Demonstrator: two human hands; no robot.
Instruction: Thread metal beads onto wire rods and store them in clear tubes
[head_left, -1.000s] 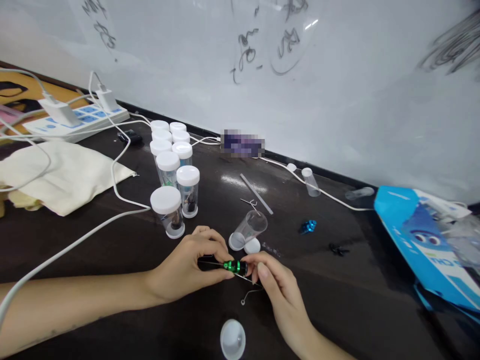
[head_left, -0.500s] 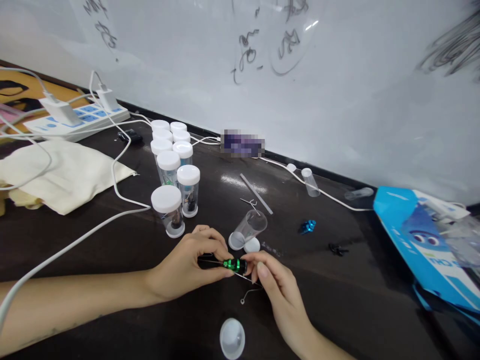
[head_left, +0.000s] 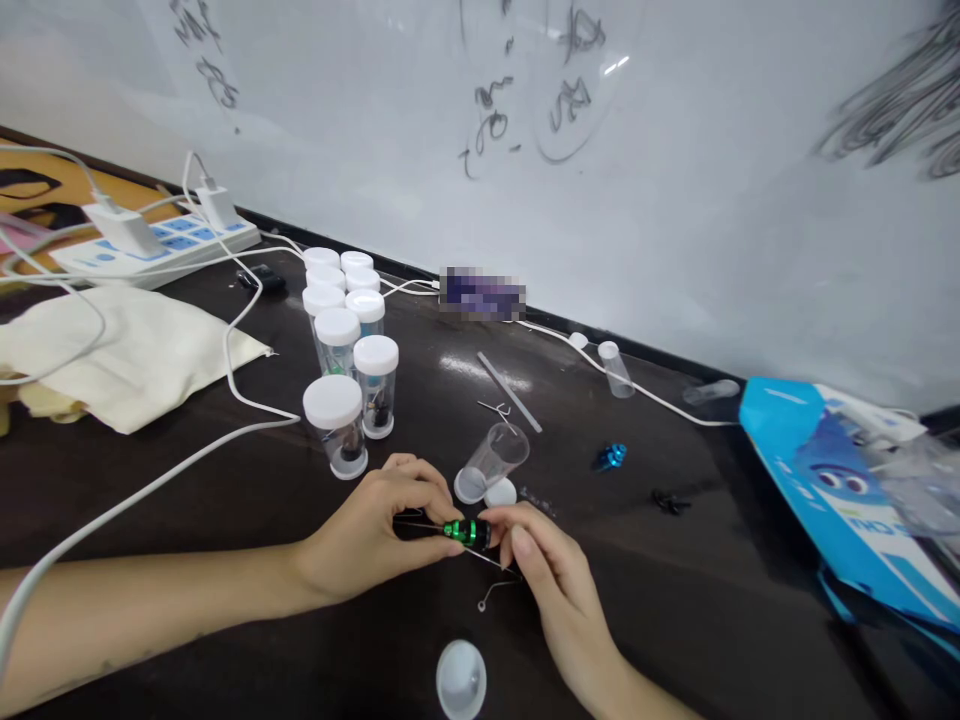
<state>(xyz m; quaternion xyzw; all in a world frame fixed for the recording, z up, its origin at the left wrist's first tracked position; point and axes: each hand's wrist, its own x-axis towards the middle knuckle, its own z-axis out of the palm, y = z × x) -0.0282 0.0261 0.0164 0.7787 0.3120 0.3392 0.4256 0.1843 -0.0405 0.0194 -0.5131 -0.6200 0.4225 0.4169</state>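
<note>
- Left hand (head_left: 382,535): thumb and fingers closed on a green-and-black piece (head_left: 461,532), at its 9 o'clock end; thin metal rods show within that grip.
- Right hand (head_left: 555,570): fingertips drawn close together, touching the black 3 o'clock end; overlapping fingers hide whether they grip it.
- The piece itself lies crosswise between both hands, above the dark bench (head_left: 262,500).
- At 5 o'clock from it, just below the right fingers, is a thin wire with a looped end (head_left: 482,606); at 6 o'clock, a whitish round cup (head_left: 461,680).
- At 1 o'clock, near, a clear cup (head_left: 495,462) lies tipped over, with a white lid (head_left: 501,492) just beside it; bent wires (head_left: 499,410) and a translucent strip (head_left: 510,392) lie beyond.
- At 2 o'clock, a small blue piece (head_left: 613,457); near 3, small black parts (head_left: 670,502), then a blue bag (head_left: 795,450) well apart.
- At 11 o'clock, nine white-lidded jars (head_left: 337,327) stand upright in a cluster.
- At 10 o'clock, a cream cloth pouch (head_left: 150,350); beyond it, a power strip (head_left: 180,240).
- At 12 o'clock, a whiteboard (head_left: 675,200) with black scrawls.
</note>
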